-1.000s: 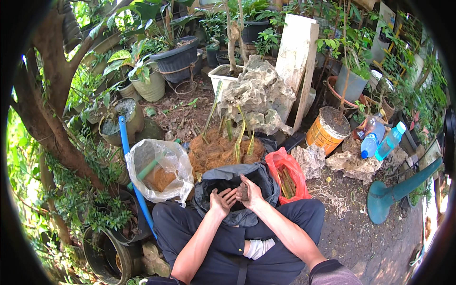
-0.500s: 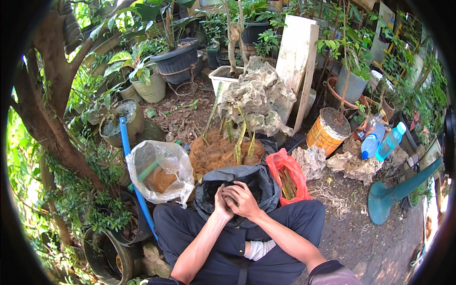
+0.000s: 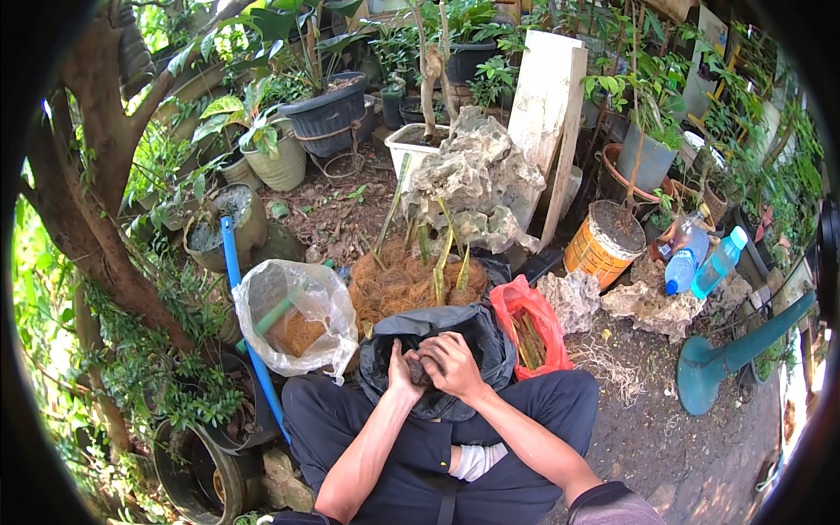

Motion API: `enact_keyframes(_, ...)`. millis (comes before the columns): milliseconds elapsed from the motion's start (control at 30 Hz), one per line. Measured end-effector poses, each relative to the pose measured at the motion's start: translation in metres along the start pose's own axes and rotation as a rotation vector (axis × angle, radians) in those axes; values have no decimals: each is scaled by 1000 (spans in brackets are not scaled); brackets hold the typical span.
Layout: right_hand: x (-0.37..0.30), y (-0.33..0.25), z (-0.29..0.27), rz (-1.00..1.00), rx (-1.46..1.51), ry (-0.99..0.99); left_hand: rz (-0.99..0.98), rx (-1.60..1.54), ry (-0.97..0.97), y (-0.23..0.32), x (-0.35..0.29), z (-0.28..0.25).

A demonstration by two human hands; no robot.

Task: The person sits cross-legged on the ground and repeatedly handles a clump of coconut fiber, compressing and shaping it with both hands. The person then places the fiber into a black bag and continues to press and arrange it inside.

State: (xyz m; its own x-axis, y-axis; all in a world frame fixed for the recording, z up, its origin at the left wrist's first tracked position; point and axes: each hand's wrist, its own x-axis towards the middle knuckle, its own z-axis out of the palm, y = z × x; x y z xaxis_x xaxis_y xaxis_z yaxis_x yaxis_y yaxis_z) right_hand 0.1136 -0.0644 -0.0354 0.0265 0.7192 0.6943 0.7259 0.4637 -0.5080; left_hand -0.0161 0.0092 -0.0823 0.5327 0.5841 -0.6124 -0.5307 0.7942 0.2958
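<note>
- Two hands meet over the mouth of a black plastic bag that rests on the seated person's lap, between the knees.
- Left hand is curled closed against a small dark clump held at the bag's opening; the fingers press on it from the left.
- Right hand is closed over the same clump from the right and above, touching the left hand.
- What the clump is made of cannot be told; it is mostly hidden by the fingers.
- Just beyond the bag lies a heap of brown coconut fibre with green stalks standing in it.
- A clear plastic bag holding more brown fibre sits to the left of the black one, beside a blue pipe that leans across the ground.
- A red plastic bag with cut stems inside touches the black bag's right side.
- Behind the heap stands a pale rough rock, and a white board leans upright just beside it.
- An orange tin filled with soil stands to the right, with two plastic bottles near it.
- Potted plants surround the bare earth floor.
</note>
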Motion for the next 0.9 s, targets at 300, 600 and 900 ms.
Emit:
enact_keyframes(300,-9,10,12,105,-185,-210,-27,139,-182,0,-17,7)
enact_keyframes(600,-11,21,31,894,1098,230,-37,223,153,4,6,-11)
enact_keyframes(900,-13,28,25,1092,2106,364,211,333,145,10,7,-17)
